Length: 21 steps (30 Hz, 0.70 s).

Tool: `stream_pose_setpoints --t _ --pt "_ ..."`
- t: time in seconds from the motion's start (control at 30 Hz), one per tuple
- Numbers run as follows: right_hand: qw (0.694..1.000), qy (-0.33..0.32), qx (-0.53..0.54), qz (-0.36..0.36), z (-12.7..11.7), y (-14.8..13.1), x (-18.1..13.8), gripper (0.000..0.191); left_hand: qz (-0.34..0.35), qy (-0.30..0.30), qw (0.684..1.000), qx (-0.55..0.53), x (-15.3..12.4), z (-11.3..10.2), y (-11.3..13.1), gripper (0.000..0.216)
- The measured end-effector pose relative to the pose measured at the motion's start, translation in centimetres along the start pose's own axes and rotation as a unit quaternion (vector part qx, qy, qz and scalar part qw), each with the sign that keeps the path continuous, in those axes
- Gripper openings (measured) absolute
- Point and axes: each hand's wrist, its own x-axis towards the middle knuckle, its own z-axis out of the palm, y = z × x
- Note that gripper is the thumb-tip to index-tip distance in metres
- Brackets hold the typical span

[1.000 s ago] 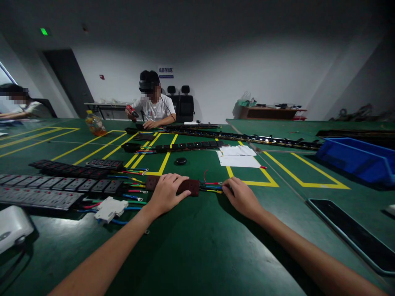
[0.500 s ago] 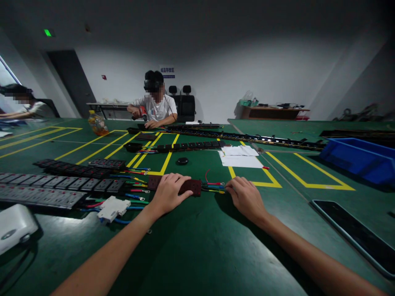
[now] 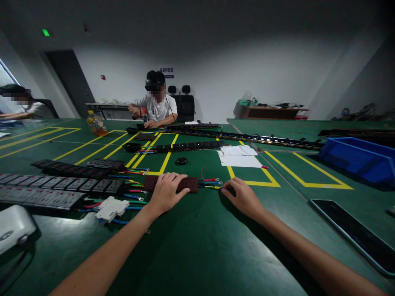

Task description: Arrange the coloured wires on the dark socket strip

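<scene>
A dark red-brown socket strip [image 3: 191,185] lies flat on the green table in front of me. My left hand [image 3: 168,190] is draped over its middle, fingers on the far side and thumb along the near edge. Red, blue and yellow-green wires with ring terminals [image 3: 217,181] come out of its right end. At the tip of the lowest, yellow-green wire [image 3: 212,187], my right hand [image 3: 240,193] has thumb and forefinger pinched together; the very end is hidden by the fingertips. The other wire ends lie loose just left of that hand.
Black and grey socket strips [image 3: 58,185] with wires lie left, beside a white breaker-like block [image 3: 111,209]. A phone [image 3: 352,234] and blue bin [image 3: 361,160] sit right. Paper [image 3: 239,158] and a small black oval object [image 3: 181,161] lie beyond. Opposite, a person [image 3: 157,102] holds a drill.
The socket strip has shifted slightly left and turned a little straighter under my left hand. My right hand has moved slightly left, still at the yellow-green wire's end.
</scene>
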Motion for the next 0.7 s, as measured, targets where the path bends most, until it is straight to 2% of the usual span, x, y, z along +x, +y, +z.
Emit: stream_pose_setpoints --t 0.23,0.5,0.7 --pt "1.0 0.002 -0.018 0.005 0.0 0.0 0.1 0.016 0.01 0.0 1.0 -0.011 -0.1 -0.1 0.0 0.044" --pt "0.999 0.018 0.007 -0.049 -0.3 -0.5 -0.2 0.014 0.011 0.003 1.0 -0.013 -0.1 -0.2 0.0 0.043" --pt "0.997 0.014 -0.014 -0.071 -0.6 -1.1 -0.2 0.016 0.014 -0.004 1.0 -0.011 -0.1 -0.3 0.0 0.044"
